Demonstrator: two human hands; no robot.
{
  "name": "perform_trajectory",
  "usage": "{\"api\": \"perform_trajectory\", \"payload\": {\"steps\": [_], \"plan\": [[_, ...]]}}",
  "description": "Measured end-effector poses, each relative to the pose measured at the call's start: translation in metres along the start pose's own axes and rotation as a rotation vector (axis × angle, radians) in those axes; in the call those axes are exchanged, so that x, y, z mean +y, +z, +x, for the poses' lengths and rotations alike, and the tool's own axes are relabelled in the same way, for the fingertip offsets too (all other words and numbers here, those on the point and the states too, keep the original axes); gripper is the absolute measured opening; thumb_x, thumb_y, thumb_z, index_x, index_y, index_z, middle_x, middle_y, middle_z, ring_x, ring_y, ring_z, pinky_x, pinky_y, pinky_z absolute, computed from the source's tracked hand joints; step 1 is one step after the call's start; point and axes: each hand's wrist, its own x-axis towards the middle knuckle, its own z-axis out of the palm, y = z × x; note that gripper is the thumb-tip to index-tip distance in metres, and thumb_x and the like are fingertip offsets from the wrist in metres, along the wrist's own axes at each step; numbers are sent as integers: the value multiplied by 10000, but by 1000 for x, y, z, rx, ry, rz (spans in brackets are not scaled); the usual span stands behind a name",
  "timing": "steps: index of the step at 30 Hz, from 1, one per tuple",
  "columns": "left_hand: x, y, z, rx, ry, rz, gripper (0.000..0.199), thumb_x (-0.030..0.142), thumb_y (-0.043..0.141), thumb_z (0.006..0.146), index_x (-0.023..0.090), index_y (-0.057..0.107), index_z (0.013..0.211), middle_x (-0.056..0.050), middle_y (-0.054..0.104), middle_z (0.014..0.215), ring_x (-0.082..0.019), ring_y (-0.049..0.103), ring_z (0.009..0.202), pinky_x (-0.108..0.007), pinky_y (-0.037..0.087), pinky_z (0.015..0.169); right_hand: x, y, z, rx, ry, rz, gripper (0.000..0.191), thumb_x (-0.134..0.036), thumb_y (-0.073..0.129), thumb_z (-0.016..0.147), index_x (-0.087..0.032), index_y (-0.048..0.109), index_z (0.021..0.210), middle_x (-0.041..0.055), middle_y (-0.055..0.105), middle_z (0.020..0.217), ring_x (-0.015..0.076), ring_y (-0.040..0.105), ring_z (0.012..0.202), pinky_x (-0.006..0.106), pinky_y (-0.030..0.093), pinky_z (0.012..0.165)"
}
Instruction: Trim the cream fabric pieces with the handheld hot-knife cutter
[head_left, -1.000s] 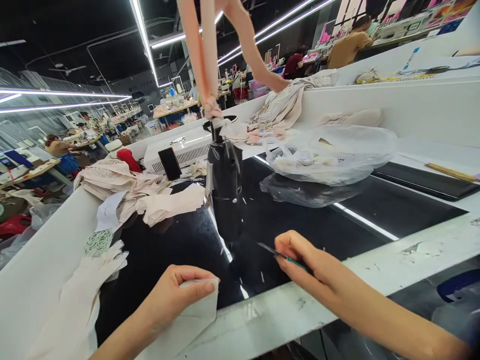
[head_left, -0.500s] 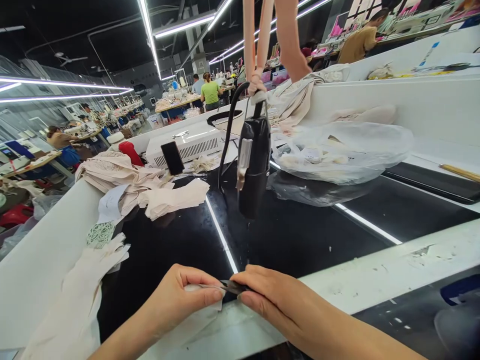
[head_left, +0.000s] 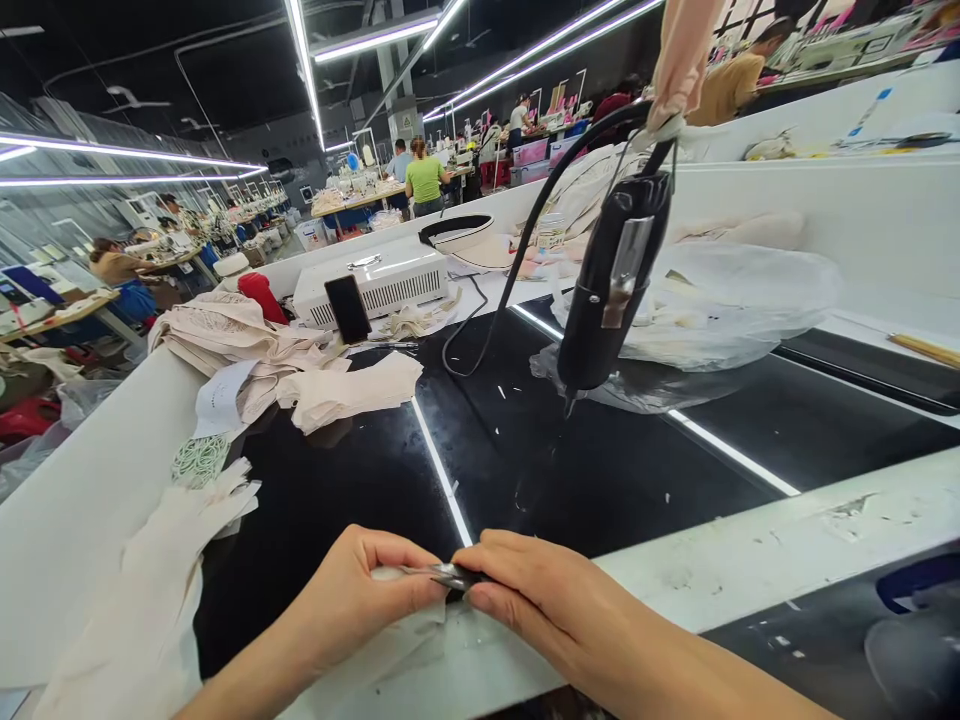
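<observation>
**Pale piece pinched by left hand, snips in right, meeting at lower centre**

Left hand (head_left: 360,590): closed, thumb over fingers on the edge of a thin pale piece (head_left: 401,640), rest of it hanging below the grip at bottom centre. Looks like a pinch right at the edge to keep the material steady beside the blades.

Right hand (head_left: 555,600): closed round small metal snips (head_left: 456,576), tips pointing left, against or just beside the left fingertips. Handles hidden in the palm; can't tell if blades are apart. Short reach between hands probably helps control.

Both hands sit over the near white edge (head_left: 675,570) of the black tabletop (head_left: 337,500), likely for comfort.

Black tool (head_left: 600,290) hangs tilted from a pale fabric tie (head_left: 679,70), right of centre; hanging presumably saves surface space.

Pale stack (head_left: 352,390) at centre left, loose strips (head_left: 157,570) lower left: both on the left-hand side, so likely easy pickup. Phone (head_left: 348,308) leans by the vented white box (head_left: 390,280), upper left of centre. Clear bag (head_left: 720,320) at right, beyond the hands.
</observation>
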Motion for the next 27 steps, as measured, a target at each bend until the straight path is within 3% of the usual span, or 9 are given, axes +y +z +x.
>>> {"api": "perform_trajectory", "payload": {"steps": [9,16,27], "plan": [[-1,-2,-2,7,0,43,368,540,778,792,188,870,849,-61,770,813,-213,633,787,-287,471,736,-3,0,7,18,-24,-40,285,-316,444,1100,-218,678,971,7,659,893,151,608,767,257,429,695],[0,-2,-3,-2,-8,55,260,407,741,795,198,874,877,-55,800,866,-238,676,843,-304,488,788,2,3,8,45,-42,-52,294,-309,446,1102,-223,698,977,9,678,884,156,632,777,261,446,702],[0,2,-3,23,-25,91,317,460,745,796,165,855,837,-62,765,811,-223,643,802,-295,473,748,-7,4,8,7,27,-100,240,-245,469,1080,-221,660,936,-7,662,886,155,640,780,266,425,688]]}}
